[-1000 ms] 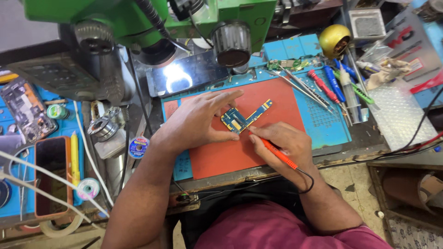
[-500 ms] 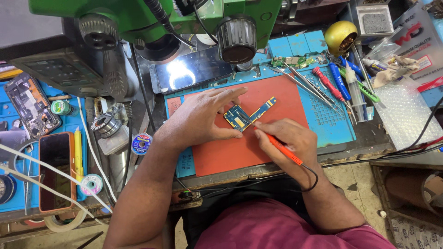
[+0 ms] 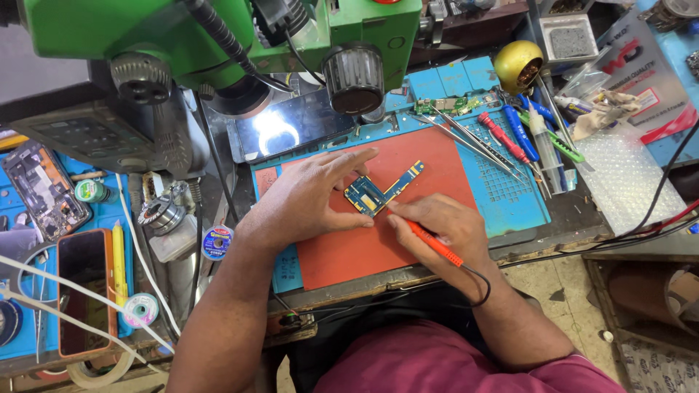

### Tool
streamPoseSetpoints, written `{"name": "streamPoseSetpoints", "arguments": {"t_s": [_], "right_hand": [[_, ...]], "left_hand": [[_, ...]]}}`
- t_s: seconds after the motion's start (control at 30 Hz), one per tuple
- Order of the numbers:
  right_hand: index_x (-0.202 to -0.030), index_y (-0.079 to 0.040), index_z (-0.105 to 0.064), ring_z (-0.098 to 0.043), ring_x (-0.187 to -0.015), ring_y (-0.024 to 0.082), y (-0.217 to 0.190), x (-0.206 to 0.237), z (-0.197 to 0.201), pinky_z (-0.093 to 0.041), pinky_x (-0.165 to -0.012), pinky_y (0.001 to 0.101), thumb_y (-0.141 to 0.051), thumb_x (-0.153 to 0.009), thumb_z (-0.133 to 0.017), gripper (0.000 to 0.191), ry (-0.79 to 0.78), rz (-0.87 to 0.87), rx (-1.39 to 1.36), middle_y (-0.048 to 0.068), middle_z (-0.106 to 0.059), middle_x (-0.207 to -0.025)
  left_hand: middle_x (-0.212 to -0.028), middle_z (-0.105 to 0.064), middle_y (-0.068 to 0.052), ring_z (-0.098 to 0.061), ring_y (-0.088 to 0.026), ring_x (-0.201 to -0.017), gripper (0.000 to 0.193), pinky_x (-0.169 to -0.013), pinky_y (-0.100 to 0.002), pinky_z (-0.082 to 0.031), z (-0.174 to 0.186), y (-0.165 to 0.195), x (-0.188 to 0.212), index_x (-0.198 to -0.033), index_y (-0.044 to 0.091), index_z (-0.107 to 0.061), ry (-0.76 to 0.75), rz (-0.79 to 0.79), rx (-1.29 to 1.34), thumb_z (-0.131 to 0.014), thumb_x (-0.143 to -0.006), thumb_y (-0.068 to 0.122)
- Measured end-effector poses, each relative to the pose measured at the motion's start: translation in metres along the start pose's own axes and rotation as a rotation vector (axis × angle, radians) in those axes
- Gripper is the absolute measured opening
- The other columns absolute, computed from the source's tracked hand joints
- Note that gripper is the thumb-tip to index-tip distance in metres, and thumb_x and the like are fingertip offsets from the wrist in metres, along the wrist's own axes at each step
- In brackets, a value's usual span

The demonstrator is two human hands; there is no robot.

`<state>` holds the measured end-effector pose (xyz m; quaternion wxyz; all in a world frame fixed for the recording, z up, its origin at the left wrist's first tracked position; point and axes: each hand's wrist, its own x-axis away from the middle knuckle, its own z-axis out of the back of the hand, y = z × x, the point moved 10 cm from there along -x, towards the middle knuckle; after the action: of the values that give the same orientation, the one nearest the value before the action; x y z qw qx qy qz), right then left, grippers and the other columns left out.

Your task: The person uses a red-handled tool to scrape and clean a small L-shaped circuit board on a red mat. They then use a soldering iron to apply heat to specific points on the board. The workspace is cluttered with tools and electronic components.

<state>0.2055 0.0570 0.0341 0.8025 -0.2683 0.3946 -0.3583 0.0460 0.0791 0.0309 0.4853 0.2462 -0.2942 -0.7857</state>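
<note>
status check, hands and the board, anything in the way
Left hand pinning blue circuit board on red mat. Right hand holds red soldering pen, tip at board. Nothing blocking.

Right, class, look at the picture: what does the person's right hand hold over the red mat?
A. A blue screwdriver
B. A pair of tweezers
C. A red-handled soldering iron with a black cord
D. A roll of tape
C: the right hand grips a red-handled soldering iron, its tip at the blue circuit board that the left hand steadies on the red mat.
</note>
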Motion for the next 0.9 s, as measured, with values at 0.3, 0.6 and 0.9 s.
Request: {"name": "streamPoseSetpoints", "arguments": {"t_s": [0.3,0.6,0.9], "right_hand": [[-0.106,-0.004,-0.078,-0.069,-0.072,0.018,0.0034,-0.0007,0.0,-0.053,-0.063,0.0288,-0.006,-0.085,-0.08,0.021,-0.009,-0.03,-0.018,0.007,-0.075,-0.085],[-0.106,-0.003,-0.076,-0.072,-0.078,0.018,-0.0009,-0.0004,0.0045,-0.056,-0.068,0.028,-0.005,-0.087,-0.078,0.019,0.038,0.014,-0.024,0.008,-0.076,-0.09],[-0.101,-0.004,-0.078,-0.07,-0.069,0.019,-0.0015,0.0001,-0.0002,-0.054,-0.062,0.0293,-0.006,-0.083,-0.08,0.019,-0.018,0.018,0.031,0.008,-0.075,-0.083]], "left_hand": [[-0.123,-0.071,-0.013,-0.072,-0.025,-0.103,0.093,-0.094,-0.039,-0.056,-0.0002,0.0001,-0.0007,-0.148,0.008,-0.05,-0.006,0.007,-0.013,-0.09,-0.069,0.036],[-0.123,-0.071,-0.014,-0.072,-0.027,-0.103,0.095,-0.095,-0.041,-0.054,-0.0004,0.0011,-0.001,-0.148,0.007,-0.049,0.001,-0.016,-0.028,-0.09,-0.068,0.037],[-0.124,-0.072,-0.014,-0.072,-0.027,-0.103,0.094,-0.095,-0.04,-0.055,0.0,-0.0002,-0.0008,-0.148,0.007,-0.05,0.002,-0.005,-0.031,-0.089,-0.068,0.038]]}}
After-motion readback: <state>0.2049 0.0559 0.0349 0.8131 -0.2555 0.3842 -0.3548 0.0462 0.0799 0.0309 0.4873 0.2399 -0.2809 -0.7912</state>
